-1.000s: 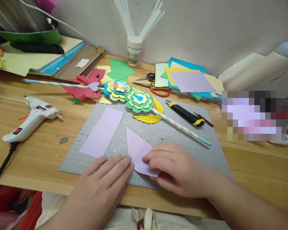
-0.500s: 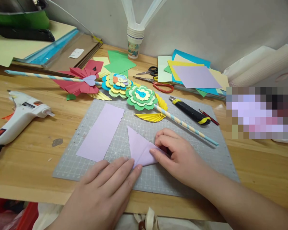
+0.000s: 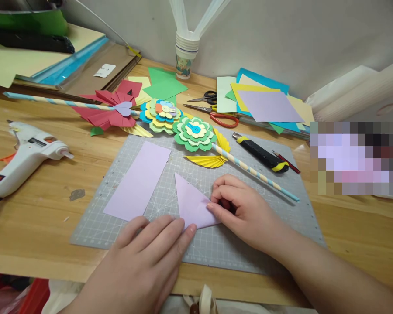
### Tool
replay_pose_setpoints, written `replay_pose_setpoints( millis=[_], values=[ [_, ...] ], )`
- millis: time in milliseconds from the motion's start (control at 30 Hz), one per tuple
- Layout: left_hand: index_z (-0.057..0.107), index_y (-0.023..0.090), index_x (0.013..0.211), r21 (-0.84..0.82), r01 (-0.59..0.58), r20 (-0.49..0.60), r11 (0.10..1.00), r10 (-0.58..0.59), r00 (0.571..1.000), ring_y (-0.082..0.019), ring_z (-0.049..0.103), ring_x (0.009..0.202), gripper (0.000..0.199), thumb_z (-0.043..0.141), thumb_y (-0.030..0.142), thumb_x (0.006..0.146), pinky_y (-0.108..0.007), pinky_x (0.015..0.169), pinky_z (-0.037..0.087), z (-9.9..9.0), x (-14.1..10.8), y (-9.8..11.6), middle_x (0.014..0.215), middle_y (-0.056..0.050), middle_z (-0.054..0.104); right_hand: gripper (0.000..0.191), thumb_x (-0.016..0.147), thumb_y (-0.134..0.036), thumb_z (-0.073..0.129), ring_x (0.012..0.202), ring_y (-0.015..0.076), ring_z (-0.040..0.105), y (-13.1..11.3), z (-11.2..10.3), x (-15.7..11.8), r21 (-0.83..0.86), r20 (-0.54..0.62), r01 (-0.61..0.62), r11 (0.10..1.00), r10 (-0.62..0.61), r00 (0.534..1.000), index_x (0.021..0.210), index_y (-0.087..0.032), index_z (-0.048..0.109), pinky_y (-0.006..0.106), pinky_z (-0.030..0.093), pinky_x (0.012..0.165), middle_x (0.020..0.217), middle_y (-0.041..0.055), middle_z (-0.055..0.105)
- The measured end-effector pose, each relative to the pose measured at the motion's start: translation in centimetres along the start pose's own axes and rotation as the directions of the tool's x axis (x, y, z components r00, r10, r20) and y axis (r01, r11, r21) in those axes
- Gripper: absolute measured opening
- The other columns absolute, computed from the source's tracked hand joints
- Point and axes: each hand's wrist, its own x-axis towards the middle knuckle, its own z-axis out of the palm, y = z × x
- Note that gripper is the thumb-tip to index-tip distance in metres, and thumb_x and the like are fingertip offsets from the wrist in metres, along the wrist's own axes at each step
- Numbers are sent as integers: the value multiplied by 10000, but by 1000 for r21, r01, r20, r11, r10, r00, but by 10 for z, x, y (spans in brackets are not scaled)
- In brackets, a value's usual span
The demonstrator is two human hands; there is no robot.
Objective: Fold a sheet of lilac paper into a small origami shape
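A folded lilac paper triangle (image 3: 192,203) lies on the grey cutting mat (image 3: 212,248). My left hand (image 3: 153,257) is laid out flat, its fingertips touching the triangle's lower left corner. With thumb and bent fingers, my right hand (image 3: 244,211) pinches the triangle's right side, hiding that corner. Left of the triangle, a lilac paper strip (image 3: 139,179) with one rough end edge rests flat on the mat. Behind the hands lie a green layered paper flower (image 3: 195,131) and a striped paper stick (image 3: 258,173) with yellow pleated leaves (image 3: 206,161).
A hot glue gun (image 3: 32,152) lies at the left. A utility knife (image 3: 262,152) and a pencil (image 3: 286,161) are at the mat's right. Two pairs of scissors (image 3: 224,120), coloured paper sheets (image 3: 268,102), a paper cup stack (image 3: 185,56) and a red paper flower (image 3: 101,109) sit farther back.
The camera view has shifted slightly. Both hands stay on the lilac triangle in nearly the same places, with hardly any movement of the paper.
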Motion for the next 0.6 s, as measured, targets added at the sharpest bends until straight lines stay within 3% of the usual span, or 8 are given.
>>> replay_pose_setpoints(
  millis=[167, 233, 367, 467, 600],
  values=[
    [640, 251, 1203, -48, 25, -4, 999, -25, 1000, -184, 582, 1066, 305, 439, 285, 977, -365, 920, 315, 0, -1, 0, 1164, 13, 699, 102, 903, -175, 576, 793, 134, 519, -1, -2, -1, 30, 27, 38, 999, -39, 999, 801, -177, 573, 287, 421, 692, 913, 24, 532],
    [656, 252, 1174, -57, 30, -32, 998, -32, 999, -182, 593, 1067, 283, 464, 276, 967, -359, 933, 316, 1, -3, 0, 1182, 14, 698, 25, 891, -201, 614, 839, 142, 540, 1, -4, -2, 74, 79, 127, 989, -133, 988, 885, -179, 604, 292, 432, 727, 965, 33, 570],
    [694, 216, 1041, -78, 29, -112, 997, -38, 993, -175, 623, 1058, 210, 515, 235, 933, -341, 967, 324, 2, -6, 0, 1198, 8, 701, 114, 881, -152, 619, 945, 156, 564, 5, -11, -4, 77, 220, 325, 942, -334, 916, 964, -200, 680, 316, 420, 839, 1024, 43, 614],
    [689, 184, 1026, -76, 28, -120, 997, -37, 992, -170, 636, 1040, 208, 505, 190, 929, -341, 955, 334, 2, -5, 0, 1186, 2, 708, 199, 862, -106, 603, 984, 167, 563, 5, -13, -3, 14, 291, 367, 930, -354, 889, 977, -221, 717, 331, 409, 864, 1060, 56, 604],
    [670, 185, 1125, -44, 25, -100, 999, -29, 995, -186, 633, 1052, 251, 500, 210, 942, -364, 950, 333, 2, -5, 0, 1210, 0, 696, 166, 875, -136, 599, 994, 176, 566, 1, -16, -3, -14, 322, 357, 934, -334, 886, 932, -228, 725, 342, 416, 884, 1066, 63, 607]
  ],
)
